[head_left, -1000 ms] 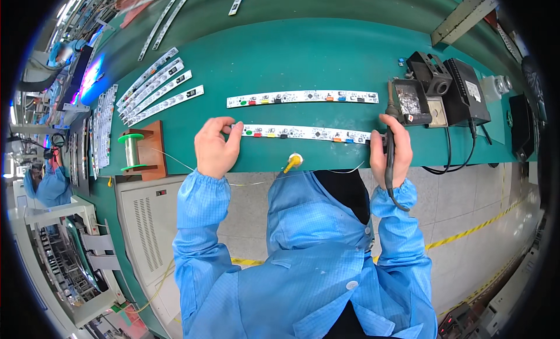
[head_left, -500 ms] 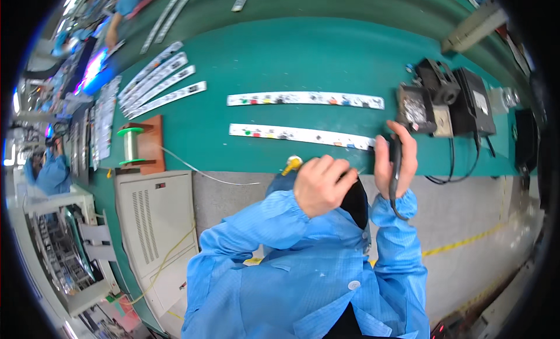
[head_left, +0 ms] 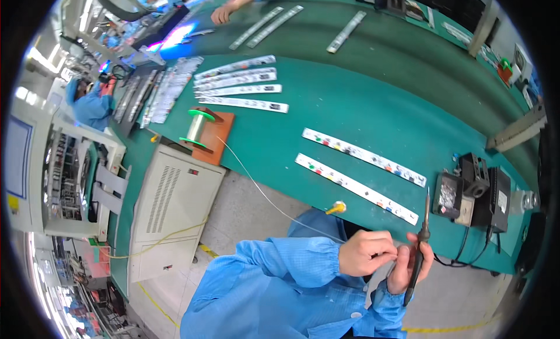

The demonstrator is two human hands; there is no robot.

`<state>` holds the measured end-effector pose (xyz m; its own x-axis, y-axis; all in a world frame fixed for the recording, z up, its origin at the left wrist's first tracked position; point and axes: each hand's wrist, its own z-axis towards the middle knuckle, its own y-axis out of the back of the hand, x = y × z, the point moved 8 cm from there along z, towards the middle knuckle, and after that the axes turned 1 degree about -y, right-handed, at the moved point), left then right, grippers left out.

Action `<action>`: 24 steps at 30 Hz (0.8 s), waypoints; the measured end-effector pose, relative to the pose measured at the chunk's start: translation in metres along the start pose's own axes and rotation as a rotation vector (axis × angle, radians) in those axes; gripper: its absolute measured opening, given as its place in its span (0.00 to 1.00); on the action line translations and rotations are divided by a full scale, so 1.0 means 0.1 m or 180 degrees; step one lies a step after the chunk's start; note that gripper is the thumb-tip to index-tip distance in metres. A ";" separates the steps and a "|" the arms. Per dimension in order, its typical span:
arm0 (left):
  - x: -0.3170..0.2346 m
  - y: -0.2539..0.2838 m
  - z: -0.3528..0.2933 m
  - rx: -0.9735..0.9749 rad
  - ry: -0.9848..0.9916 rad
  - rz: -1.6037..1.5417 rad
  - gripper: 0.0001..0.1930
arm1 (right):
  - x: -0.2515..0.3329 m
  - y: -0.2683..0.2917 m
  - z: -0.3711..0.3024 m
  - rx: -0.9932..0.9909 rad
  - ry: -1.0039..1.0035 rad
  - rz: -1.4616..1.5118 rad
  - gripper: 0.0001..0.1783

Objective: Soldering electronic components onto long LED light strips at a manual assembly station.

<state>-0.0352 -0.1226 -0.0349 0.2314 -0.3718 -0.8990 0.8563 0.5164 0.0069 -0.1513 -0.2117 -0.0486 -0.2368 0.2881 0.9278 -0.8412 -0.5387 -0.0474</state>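
Note:
My right hand (head_left: 410, 268) is closed around a soldering iron (head_left: 421, 240), its tip pointing up past the end of the nearer strip. The fingers of my left hand (head_left: 367, 253) are pinched on thin solder wire (head_left: 265, 196), which runs back to a green-rimmed spool (head_left: 198, 128) on a brown stand. Both hands are close together in front of the bench edge. Beyond them, two long white circuit board strips with small coloured parts lie side by side: the nearer strip (head_left: 356, 187) and the farther strip (head_left: 364, 157). Neither is touched by a hand.
At right stand a black soldering station (head_left: 494, 199), an iron holder (head_left: 473, 174) and a tray of metal bits (head_left: 449, 194). More strips (head_left: 242, 89) lie at the back left. A yellow plug (head_left: 336, 208) sits at the bench edge. A co-worker's hand (head_left: 221, 14) rests farther off.
My view has turned, so the bench appears tilted and shifted right. My hands have drawn together, away from the nearer strip, and the iron now shows with its tip up.

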 end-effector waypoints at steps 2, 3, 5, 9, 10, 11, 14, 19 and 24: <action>0.00 0.03 0.04 0.0066 0.0225 0.0247 0.04 | -0.06 0.07 0.03 0.0015 0.0009 -0.0033 0.24; 0.00 0.07 0.06 0.0084 0.0322 0.0355 0.02 | -0.04 0.08 0.07 0.0023 0.0013 -0.0039 0.25; 0.00 0.11 0.10 0.0088 0.0147 0.0489 0.04 | 0.00 0.12 0.18 0.0033 0.0122 -0.0187 0.26; 0.01 0.34 0.16 -0.0304 0.0257 0.0642 0.06 | 0.01 0.37 0.42 -0.0018 0.0298 -0.0507 0.22; 0.04 0.40 0.17 -0.0458 0.0336 0.0765 0.06 | 0.00 0.39 0.48 0.0041 0.0099 -0.0308 0.25; 0.08 0.43 0.19 -0.0503 0.0347 0.0910 0.07 | 0.00 0.44 0.53 0.0022 0.0076 -0.0377 0.25; 0.18 0.42 0.24 -0.0586 0.0184 0.1295 0.09 | 0.03 0.41 0.66 0.0464 0.0105 -0.0544 0.27; 0.25 0.37 0.29 -0.0616 0.0167 0.1529 0.09 | -0.06 0.38 0.82 0.0675 -0.0766 -0.0413 0.12; 0.32 0.36 0.29 -0.0670 0.0234 0.1508 0.10 | -0.19 0.30 0.90 0.0983 -0.0786 -0.0531 0.10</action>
<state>0.0167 -0.1380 -0.0508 0.5315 -0.0084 -0.8470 0.5524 0.7615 0.3390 -0.1281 -0.3046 -0.0347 0.0453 0.2136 0.9759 -0.6641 -0.7234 0.1891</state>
